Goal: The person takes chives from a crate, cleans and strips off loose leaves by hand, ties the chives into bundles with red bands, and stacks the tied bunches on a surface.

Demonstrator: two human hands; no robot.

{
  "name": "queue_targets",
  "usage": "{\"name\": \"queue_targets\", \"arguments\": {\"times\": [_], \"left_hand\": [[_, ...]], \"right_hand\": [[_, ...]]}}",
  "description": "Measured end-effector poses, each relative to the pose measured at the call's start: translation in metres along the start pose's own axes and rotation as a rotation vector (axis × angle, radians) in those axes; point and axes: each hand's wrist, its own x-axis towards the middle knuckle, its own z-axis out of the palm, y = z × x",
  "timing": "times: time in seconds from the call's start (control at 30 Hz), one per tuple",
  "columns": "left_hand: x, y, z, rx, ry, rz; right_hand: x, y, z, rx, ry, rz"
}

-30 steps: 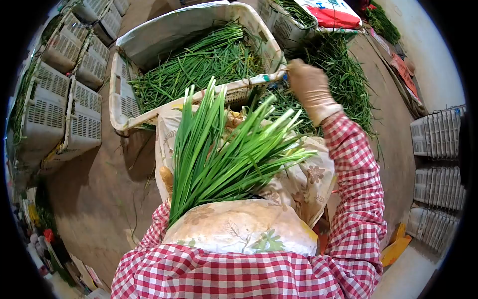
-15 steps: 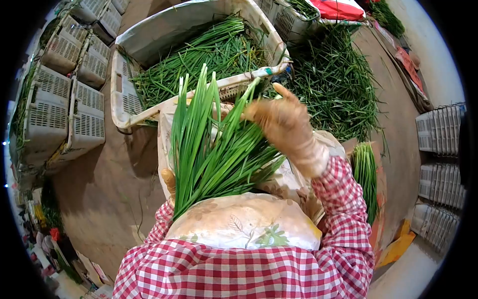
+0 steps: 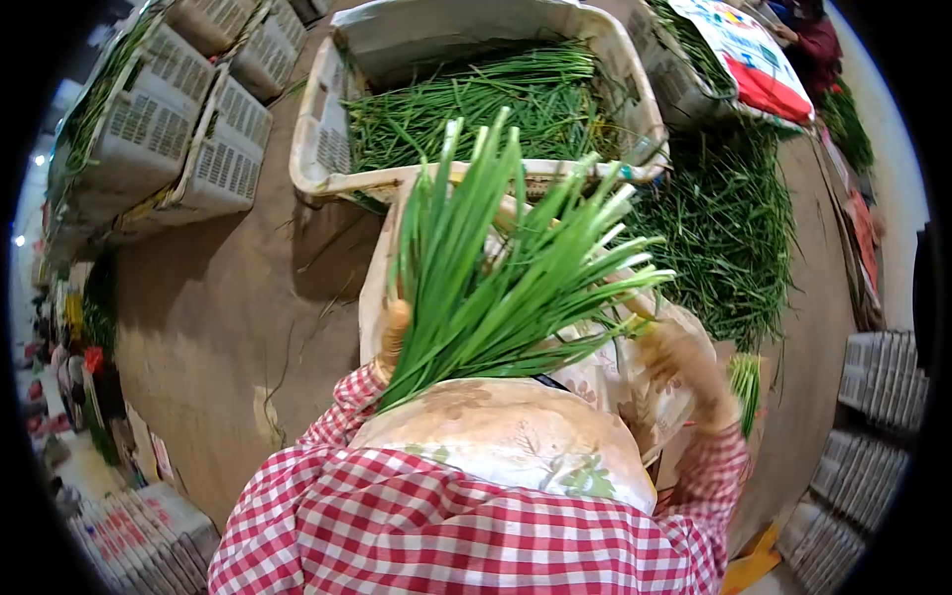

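Note:
A fanned bundle of long green stalks with pale ends [image 3: 496, 268] lies over my lap, above the stained floral apron [image 3: 506, 426]. Gloved, my left hand [image 3: 394, 332] is wrapped round the lower left side of the bundle, its fingers mostly hidden behind the leaves. My right hand [image 3: 684, 362], also gloved and blurred by motion, is beside the lower right pale ends, near a thin yellowish stalk; whether it grips anything is unclear. Beyond the bundle stands a white crate [image 3: 307, 149] holding loose green stalks [image 3: 486, 104].
A heap of green leaves [image 3: 719, 238] lies right of the crate. Upright stalks [image 3: 744, 387] stand beyond my right hand. White crates [image 3: 233, 139] line the left, with stacked crates [image 3: 883, 377] at the right. Part of another person [image 3: 818, 50] shows at the top right.
My right hand has moved from the pale ends down to the bundle's right side. The view has shifted, so the crate appears further right. My left hand still holds the bundle.

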Motion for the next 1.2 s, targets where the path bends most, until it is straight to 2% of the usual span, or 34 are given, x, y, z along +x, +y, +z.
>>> {"name": "queue_targets", "arguments": {"times": [0.03, 0.07, 0.1, 0.13, 0.17, 0.2, 0.23, 0.3, 0.33, 0.4, 0.43, 0.5, 0.57, 0.63, 0.7, 0.73, 0.77, 0.83, 0.9, 0.97, 1.2], "left_hand": [[-0.007, 0.001, -0.006, -0.142, -0.035, -0.127], [-0.007, 0.006, 0.003, -0.077, -0.07, -0.231], [-0.003, 0.012, 0.018, -0.012, -0.11, -0.341], [0.002, 0.016, 0.029, -0.015, -0.119, -0.351], [0.009, 0.019, 0.039, 0.277, -0.217, -0.43], [0.015, 0.021, 0.049, 0.571, -0.32, -0.494], [0.019, 0.018, 0.063, 0.614, -0.355, -0.582], [0.033, 0.016, 0.095, 0.855, -0.591, -0.351], [0.037, 0.014, 0.101, 0.851, -0.62, -0.349], [0.042, 0.009, 0.114, 1.794, -0.715, 0.098], [0.043, 0.009, 0.123, 1.78, -0.741, 0.103], [0.048, 0.017, 0.145, 2.016, -0.861, -0.312], [0.05, 0.038, 0.128, 1.857, -1.153, -0.125], [0.066, 0.068, 0.125, 1.633, -1.236, -0.154], [0.077, 0.084, 0.102, 1.187, -0.691, -0.433], [0.083, 0.091, 0.096, 1.165, -0.503, -0.53], [0.099, 0.08, 0.069, 1.108, -0.617, -0.456], [0.108, 0.047, 0.037, 0.874, -0.447, -0.695], [0.095, 0.007, 0.021, 0.766, -0.468, -0.487], [0.081, -0.023, -0.004, 0.601, -0.48, -0.436], [0.047, -0.002, 0.001, 0.406, -0.509, -0.78]], "right_hand": [[0.001, 0.021, 0.034, 0.202, -0.198, -0.027], [0.007, 0.024, 0.059, 0.063, -0.283, -0.053], [0.018, 0.051, 0.073, -0.743, -0.161, -0.405], [0.018, -0.024, 0.098, -0.442, 0.014, -0.448], [0.031, -0.04, 0.116, -0.109, 0.054, -0.527], [0.04, -0.044, 0.117, 0.056, 0.086, -0.565], [0.048, -0.047, 0.118, 0.217, 0.114, -0.612], [0.076, -0.021, 0.111, 1.645, -0.375, -0.339], [0.087, -0.021, 0.109, 1.717, -0.324, -0.327], [0.1, -0.028, 0.109, 1.68, -0.182, -0.326], [0.104, -0.03, 0.109, 1.673, -0.152, -0.324], [0.108, -0.034, 0.109, 1.659, -0.102, -0.335], [0.108, -0.036, 0.107, 1.652, -0.074, -0.347], [0.108, -0.039, 0.105, 1.644, -0.052, -0.356], [0.109, -0.041, 0.103, 1.642, -0.031, -0.363], [0.109, -0.041, 0.102, 1.644, -0.025, -0.371], [0.11, -0.042, 0.1, 1.644, -0.016, -0.378], [0.11, -0.043, 0.098, 1.647, -0.004, -0.39], [0.109, -0.046, 0.094, 1.65, 0.012, -0.4], [0.108, -0.047, 0.089, 1.662, 0.029, -0.418], [0.11, -0.077, 0.017, 1.591, 0.011, -0.588]]}}
